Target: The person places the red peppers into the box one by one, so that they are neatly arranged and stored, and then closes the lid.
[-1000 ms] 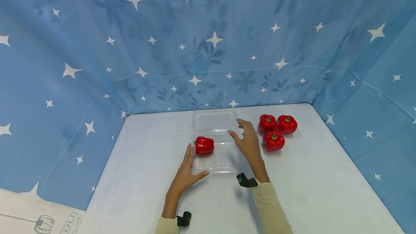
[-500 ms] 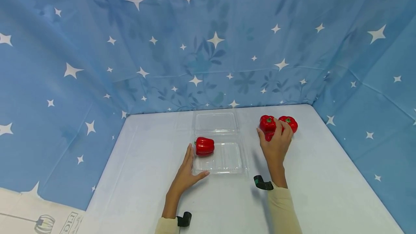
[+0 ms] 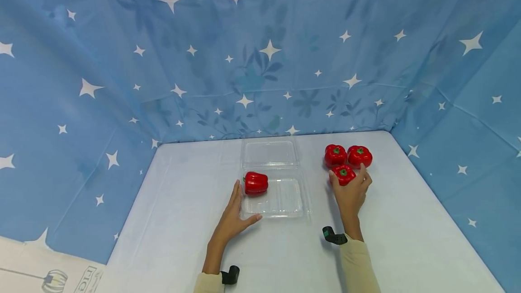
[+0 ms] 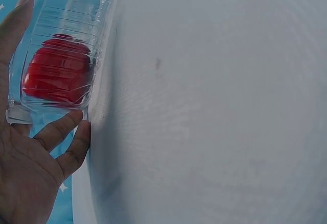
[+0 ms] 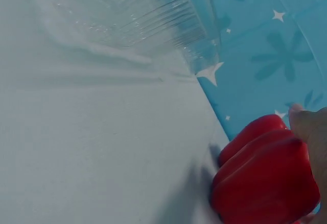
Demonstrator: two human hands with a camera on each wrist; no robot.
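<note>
A clear plastic clamshell box (image 3: 290, 196) lies unfolded at mid-table, one red bell pepper (image 3: 256, 183) on its side in the left part. My left hand (image 3: 230, 218) rests along the box's near left corner, fingers straight and thumb spread; the left wrist view shows this hand (image 4: 30, 168) beside the ribbed wall. To the right, my right hand (image 3: 351, 197) grips the nearest of 3 loose red bell peppers, thumb on the left and fingers on the right of that pepper (image 3: 343, 174). In the right wrist view the held pepper (image 5: 265, 183) hides most of the fingers.
Two more red peppers, a left one (image 3: 335, 155) and a right one (image 3: 360, 156), stand just behind the held one. The box's lid (image 3: 270, 153) lies flat toward the back. A blue starry curtain (image 3: 260, 58) rises behind the white table (image 3: 183, 184).
My right hand has moved right from beside the box to the loose peppers, then drawn back slightly and closed round the nearest one. The left hand and box have stayed in place.
</note>
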